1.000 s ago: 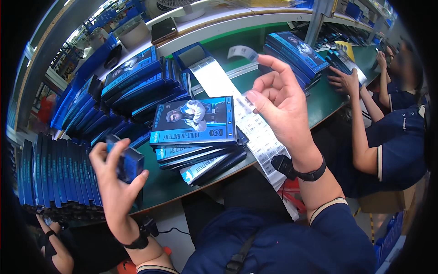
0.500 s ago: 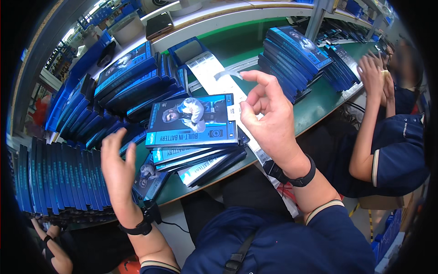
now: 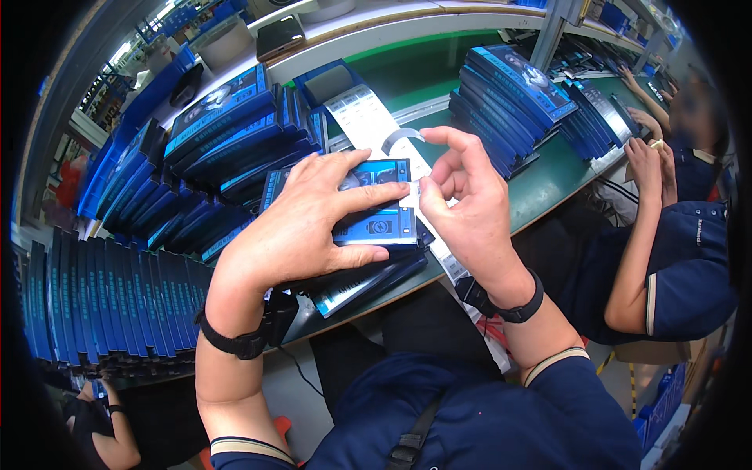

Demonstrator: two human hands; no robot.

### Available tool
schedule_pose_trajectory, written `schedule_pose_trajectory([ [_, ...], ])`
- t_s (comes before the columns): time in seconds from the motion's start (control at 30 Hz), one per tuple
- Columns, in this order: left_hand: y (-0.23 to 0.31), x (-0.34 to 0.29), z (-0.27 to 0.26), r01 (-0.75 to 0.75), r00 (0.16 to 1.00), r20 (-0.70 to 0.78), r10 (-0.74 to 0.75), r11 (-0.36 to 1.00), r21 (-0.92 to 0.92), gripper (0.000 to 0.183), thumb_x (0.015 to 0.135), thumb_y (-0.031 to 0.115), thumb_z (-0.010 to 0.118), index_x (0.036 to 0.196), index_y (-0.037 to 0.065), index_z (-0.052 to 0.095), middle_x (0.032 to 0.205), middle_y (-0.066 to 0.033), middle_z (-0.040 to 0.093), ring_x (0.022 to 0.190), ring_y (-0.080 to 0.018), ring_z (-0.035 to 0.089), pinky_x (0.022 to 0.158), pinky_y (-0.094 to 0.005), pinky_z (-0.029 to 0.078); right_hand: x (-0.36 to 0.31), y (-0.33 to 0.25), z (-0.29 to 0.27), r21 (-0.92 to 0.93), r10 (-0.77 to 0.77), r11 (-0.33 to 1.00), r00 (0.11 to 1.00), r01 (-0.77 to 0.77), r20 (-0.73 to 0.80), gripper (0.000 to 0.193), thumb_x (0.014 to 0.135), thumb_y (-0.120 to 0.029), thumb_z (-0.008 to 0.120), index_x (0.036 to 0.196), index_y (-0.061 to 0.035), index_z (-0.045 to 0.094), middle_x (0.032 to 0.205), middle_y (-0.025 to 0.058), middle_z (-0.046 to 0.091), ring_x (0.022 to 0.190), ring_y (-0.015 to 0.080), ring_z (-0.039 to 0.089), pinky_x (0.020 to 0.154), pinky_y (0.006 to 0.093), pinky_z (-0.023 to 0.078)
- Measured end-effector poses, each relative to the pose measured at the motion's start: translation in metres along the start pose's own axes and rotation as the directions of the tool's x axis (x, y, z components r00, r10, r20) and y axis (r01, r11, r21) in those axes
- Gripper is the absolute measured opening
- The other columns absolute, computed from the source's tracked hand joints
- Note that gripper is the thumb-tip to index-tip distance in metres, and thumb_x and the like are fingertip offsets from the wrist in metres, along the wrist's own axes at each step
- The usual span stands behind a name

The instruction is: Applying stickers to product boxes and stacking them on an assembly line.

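Observation:
On the top box (image 3: 384, 229) of a small pile of flat blue-and-black boxes lies my left hand (image 3: 301, 211), its fingers spread. One of its fingertips touches a small white sticker (image 3: 412, 192) at the box's right edge. My right hand (image 3: 474, 207) has its thumb and curled fingers closed at the sticker's outer end. A curved, translucent strip (image 3: 402, 136) hangs at the tip of the right index finger, which is stretched out. Behind the pile runs a long white sheet of labels (image 3: 360, 113). My left hand covers most of the top box.
Stacks of similar boxes (image 3: 215, 110) stand at the left, with a long upright row (image 3: 110, 298) nearer me. Another box stack (image 3: 509, 98) stands at the back right of the green table (image 3: 548, 184). A co-worker's hands (image 3: 646, 168) are at the far right. A black phone (image 3: 280, 37) lies on the shelf.
My left hand has moved right from beside the pile onto the top box, with a fingertip on the sticker. My right hand has stayed nearly in place at the sticker's end.

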State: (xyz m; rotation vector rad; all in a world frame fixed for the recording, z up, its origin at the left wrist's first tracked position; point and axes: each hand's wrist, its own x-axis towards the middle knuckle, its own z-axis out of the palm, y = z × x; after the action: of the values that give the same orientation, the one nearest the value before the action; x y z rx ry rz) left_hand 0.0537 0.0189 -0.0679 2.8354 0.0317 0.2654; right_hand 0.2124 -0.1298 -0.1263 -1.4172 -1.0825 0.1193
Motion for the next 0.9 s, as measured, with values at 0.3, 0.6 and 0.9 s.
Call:
schedule_pose_trajectory([
  [0.3,0.043,-0.024,0.0,0.084,0.976,-0.208,-0.065,0.993,0.084,0.058,0.064,0.036,0.088,0.12,0.029,0.075,0.144,-0.0199,0.048,0.129,-0.0386,0.048,0.109,-0.0482,0.033,-0.006,-0.011,-0.011,0.243,0.022,0.97,1.0,-0.022,0.003,0.059,0.096,-0.01,0.065,0.147,-0.0047,0.034,0.082,-0.0001,0.055,0.066,0.0025,0.051,0.057,0.0183,0.041],
  [0.6,0.091,-0.051,0.019,0.137,0.865,-0.481,-0.141,0.99,-0.043,0.074,0.052,0.027,0.093,0.123,0.029,0.071,0.145,-0.0263,0.037,0.13,-0.0426,0.043,0.106,-0.0506,0.037,-0.034,-0.064,0.022,0.896,0.268,0.138,0.886,-0.423,0.377,0.049,0.105,-0.009,0.048,0.15,-0.0121,0.028,0.11,0.0072,0.063,0.099,0.009,0.062,0.086,0.0244,0.051],
  [0.9,0.095,-0.086,-0.007,0.321,0.771,-0.602,-0.208,0.943,0.086,0.071,0.057,0.026,0.085,0.122,0.01,0.063,0.129,-0.0184,0.046,0.117,-0.0329,0.051,0.099,-0.0444,0.043,-0.027,-0.051,0.005,0.547,0.066,0.792,0.928,-0.272,0.366,0.077,0.093,-0.002,0.064,0.156,-0.0087,0.022,0.124,0.0073,0.048,0.089,0.0051,0.053,0.079,0.0202,0.045],
])
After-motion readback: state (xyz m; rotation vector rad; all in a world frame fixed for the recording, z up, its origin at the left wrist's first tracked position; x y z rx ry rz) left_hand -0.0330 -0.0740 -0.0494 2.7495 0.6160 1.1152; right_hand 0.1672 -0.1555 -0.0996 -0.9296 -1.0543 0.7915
